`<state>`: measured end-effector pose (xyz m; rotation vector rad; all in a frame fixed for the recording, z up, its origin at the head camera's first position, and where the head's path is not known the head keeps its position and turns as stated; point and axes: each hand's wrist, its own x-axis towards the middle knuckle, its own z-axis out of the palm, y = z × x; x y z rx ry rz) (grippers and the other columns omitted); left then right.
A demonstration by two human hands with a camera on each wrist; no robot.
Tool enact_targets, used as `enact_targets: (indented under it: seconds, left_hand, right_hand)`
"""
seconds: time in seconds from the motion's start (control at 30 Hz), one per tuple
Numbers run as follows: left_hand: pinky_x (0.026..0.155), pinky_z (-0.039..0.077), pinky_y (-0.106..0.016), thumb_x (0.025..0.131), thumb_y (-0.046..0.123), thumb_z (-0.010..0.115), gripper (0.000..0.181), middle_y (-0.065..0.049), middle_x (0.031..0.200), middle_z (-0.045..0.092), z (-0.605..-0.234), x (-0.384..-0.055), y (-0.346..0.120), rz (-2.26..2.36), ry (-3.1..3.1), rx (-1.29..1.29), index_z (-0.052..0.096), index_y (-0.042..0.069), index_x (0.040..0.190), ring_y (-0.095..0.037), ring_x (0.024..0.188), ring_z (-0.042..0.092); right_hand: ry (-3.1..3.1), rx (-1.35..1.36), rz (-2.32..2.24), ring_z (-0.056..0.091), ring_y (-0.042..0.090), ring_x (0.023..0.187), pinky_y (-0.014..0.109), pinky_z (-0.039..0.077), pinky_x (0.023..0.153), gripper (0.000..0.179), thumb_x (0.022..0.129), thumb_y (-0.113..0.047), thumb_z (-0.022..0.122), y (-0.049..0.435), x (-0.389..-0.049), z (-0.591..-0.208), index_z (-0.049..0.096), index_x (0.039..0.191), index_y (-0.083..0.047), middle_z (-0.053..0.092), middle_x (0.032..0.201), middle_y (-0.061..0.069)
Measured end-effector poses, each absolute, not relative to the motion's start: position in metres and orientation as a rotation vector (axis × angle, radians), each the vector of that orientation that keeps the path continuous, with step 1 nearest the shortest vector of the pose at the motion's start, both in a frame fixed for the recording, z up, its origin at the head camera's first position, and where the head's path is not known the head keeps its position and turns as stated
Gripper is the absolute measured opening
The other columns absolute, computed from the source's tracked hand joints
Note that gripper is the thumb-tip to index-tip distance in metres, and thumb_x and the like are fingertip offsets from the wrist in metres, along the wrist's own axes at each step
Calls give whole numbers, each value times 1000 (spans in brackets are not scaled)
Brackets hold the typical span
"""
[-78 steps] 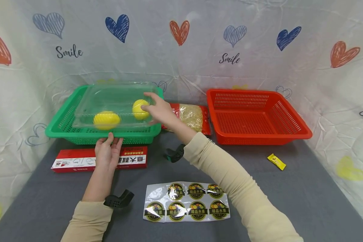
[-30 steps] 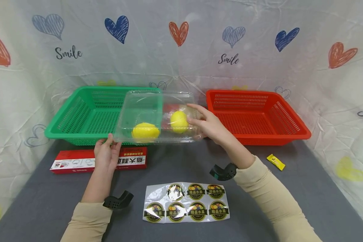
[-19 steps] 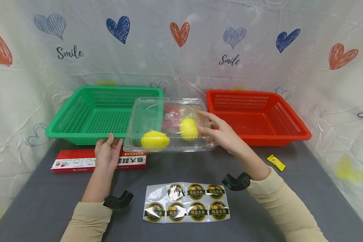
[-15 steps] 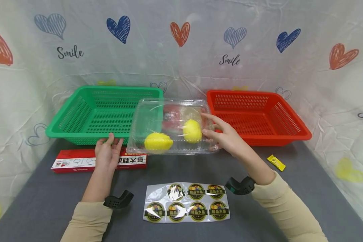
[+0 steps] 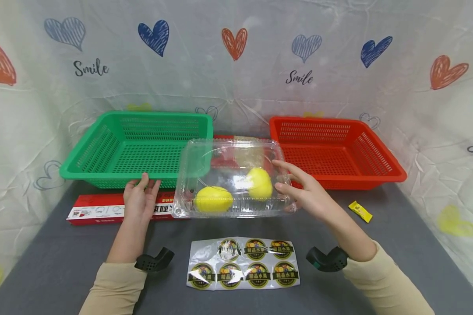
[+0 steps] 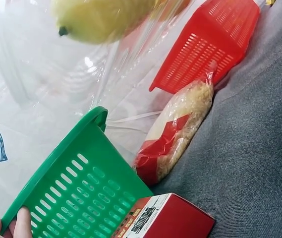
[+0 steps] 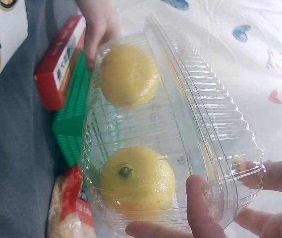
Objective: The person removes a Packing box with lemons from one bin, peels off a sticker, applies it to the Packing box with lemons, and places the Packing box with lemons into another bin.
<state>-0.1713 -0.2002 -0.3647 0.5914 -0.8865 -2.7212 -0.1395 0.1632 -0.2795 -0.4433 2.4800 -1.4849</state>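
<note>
My right hand (image 5: 305, 192) grips the right end of a clear plastic clamshell box (image 5: 236, 175), held up in front of the gap between two baskets. Two yellow lemons lie inside: one lemon (image 5: 214, 199) at the left, another lemon (image 5: 259, 183) nearer my fingers. In the right wrist view, the fingers (image 7: 200, 203) spread around the end of the box (image 7: 190, 114). My left hand (image 5: 139, 199) pinches the front rim of the green basket (image 5: 90, 176); the left wrist view shows the thumb (image 6: 24, 223) against its wall (image 6: 76, 183).
A red basket (image 5: 339, 178) stands at the right. Behind the clear box lies a red-and-clear packet (image 5: 246, 151). A long red carton (image 5: 96, 212) rests before the green basket. A sticker sheet (image 5: 242, 263) and a small yellow packet (image 5: 360, 211) lie on the grey cloth.
My right hand has carried the clear box with the lemons from above the green basket rightward and toward me. The left hand has stayed on the green basket's rim.
</note>
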Motion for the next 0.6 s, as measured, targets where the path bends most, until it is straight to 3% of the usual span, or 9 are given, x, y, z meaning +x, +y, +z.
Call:
enact_targets:
  seconds: [0.2,0.37,0.6]
  left_hand:
    - [91,43,-29,88,10,55,25,-3,115,37,-365,-171,-201,-2720,-867,595,34,12,100,-16,106,42]
    - [90,44,-28,90,10,52,22,-4,112,36,-364,-171,-201,-2720,-871,613,33,12,99,-15,103,43]
    - [89,45,-28,89,10,53,23,-4,111,36,-365,-170,-201,-2737,-854,619,32,12,97,-15,98,44]
  right_hand:
    - [2552,-468,-1406,25,38,129,61,37,88,54,92,-28,54,170,-130,-282,33,142,-25,30,145,4]
    - [2582,-476,-1381,26,41,129,67,29,90,53,92,-28,53,175,-121,-286,34,141,-26,29,145,6]
    - [2580,-472,-1387,29,39,127,65,33,87,52,92,-26,54,180,-111,-294,35,141,-25,32,144,6]
